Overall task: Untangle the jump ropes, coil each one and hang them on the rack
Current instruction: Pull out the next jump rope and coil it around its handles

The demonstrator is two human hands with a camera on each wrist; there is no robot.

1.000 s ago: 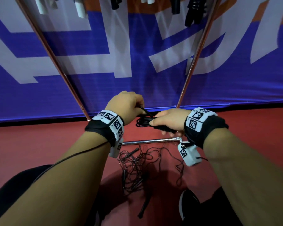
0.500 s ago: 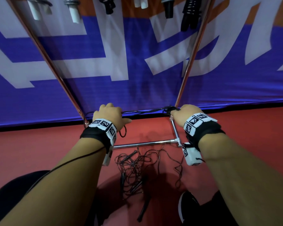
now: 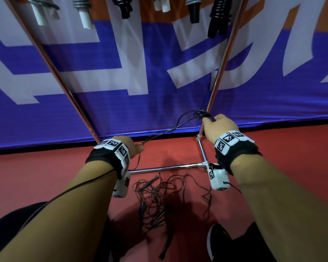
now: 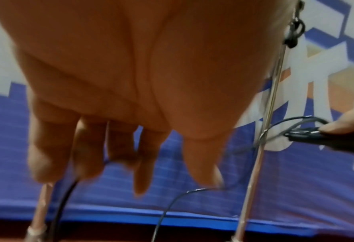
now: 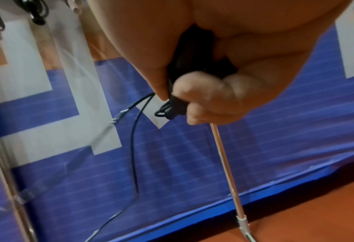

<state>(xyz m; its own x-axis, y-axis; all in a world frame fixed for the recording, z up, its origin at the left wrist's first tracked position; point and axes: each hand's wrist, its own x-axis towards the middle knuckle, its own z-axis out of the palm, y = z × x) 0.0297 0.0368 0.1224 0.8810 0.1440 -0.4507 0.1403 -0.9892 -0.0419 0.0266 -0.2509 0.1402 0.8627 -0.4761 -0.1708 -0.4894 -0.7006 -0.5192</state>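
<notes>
My right hand (image 3: 219,127) grips the paired black handles (image 3: 209,118) of a thin black jump rope beside the rack's right upright (image 3: 223,59). In the right wrist view the thumb and curled fingers (image 5: 203,91) close round those handles (image 5: 192,57). The rope's cord (image 3: 170,129) runs down and left to my left hand (image 3: 133,148), which pinches it low near the left upright (image 3: 64,87). In the blurred left wrist view the cord (image 4: 171,204) leaves by the thumb tip. A tangle of more black ropes (image 3: 155,201) lies on the red floor below.
Coiled ropes with white and black handles (image 3: 218,17) hang along the rack's top. The rack's chrome base bar (image 3: 165,168) crosses the floor between my wrists. A blue and white banner (image 3: 121,82) stands right behind. My black shoe (image 3: 216,242) is beside the tangle.
My hands were together at the middle with the bundled rope. They have drawn apart: the right up to the right upright, the left down and left, with the cord stretched between.
</notes>
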